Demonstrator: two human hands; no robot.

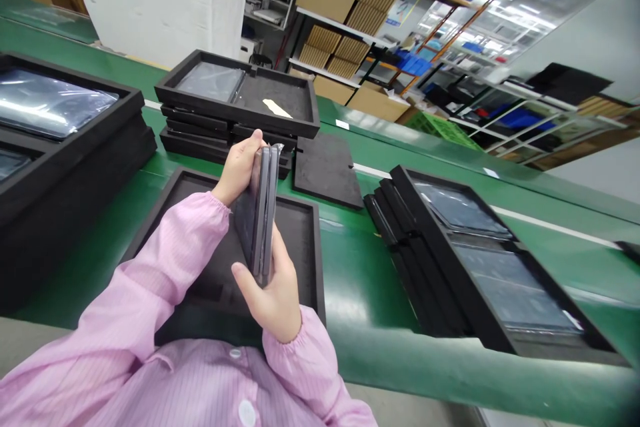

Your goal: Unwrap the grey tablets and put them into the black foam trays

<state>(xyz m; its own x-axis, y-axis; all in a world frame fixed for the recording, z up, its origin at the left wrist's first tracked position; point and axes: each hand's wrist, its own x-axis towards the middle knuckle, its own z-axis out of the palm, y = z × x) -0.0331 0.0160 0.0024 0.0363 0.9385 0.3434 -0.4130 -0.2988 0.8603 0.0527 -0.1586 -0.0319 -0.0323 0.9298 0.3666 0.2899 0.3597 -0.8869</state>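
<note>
Two flat dark panels [265,213], which look like screens in clear plastic film, stand on edge side by side between my hands. My left hand [239,170] grips their upper left part, thumb near the top corner. Lower down, my right hand [280,290] holds them from the right and below, its thumb apart on the near side. Beneath both hands lies a black foam tray [299,240] with a raised rim; my forearms and the panels hide part of its inside. Any gap between the two panels is narrow.
Behind stands a stack of black foam trays [295,90], one wrapped panel [213,80] in its top. A flat foam sheet [327,170] lies beside it. More tray stacks with panels stand left [135,107] and right [440,233] on the green bench [345,280].
</note>
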